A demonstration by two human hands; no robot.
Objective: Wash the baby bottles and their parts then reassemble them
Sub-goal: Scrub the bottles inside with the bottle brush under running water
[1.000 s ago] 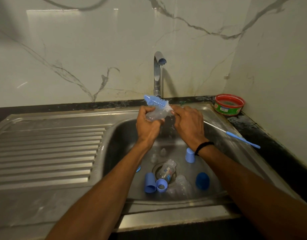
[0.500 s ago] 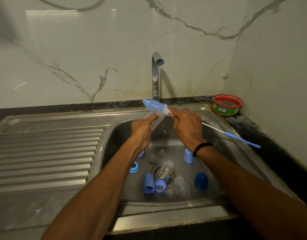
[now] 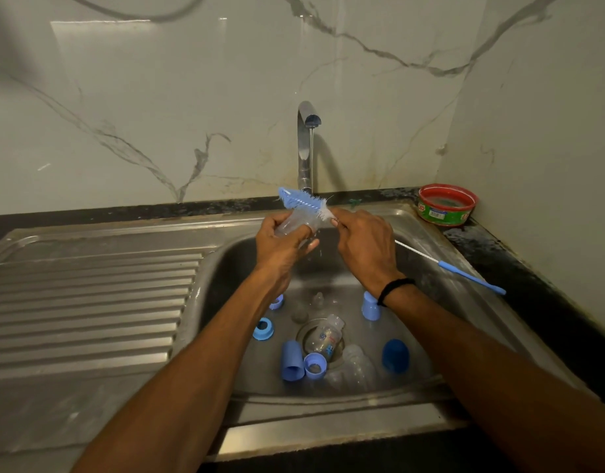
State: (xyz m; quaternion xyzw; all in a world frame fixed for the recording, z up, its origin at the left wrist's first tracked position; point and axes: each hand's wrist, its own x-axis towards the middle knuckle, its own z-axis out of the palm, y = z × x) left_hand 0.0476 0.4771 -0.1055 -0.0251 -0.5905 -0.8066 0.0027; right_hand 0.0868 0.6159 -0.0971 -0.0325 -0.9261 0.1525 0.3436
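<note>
Blue caps and a printed bottle lie loose round the drain in the near part of the steel sink. Above them the left hand curls its fingers round a clear bottle. The right hand pinches the bottle brush just behind its bristles, which lie across the bottle's top. Wet plastic could slip and drop onto the parts below. Farther back, the running tap could spray off the bristles.
</note>
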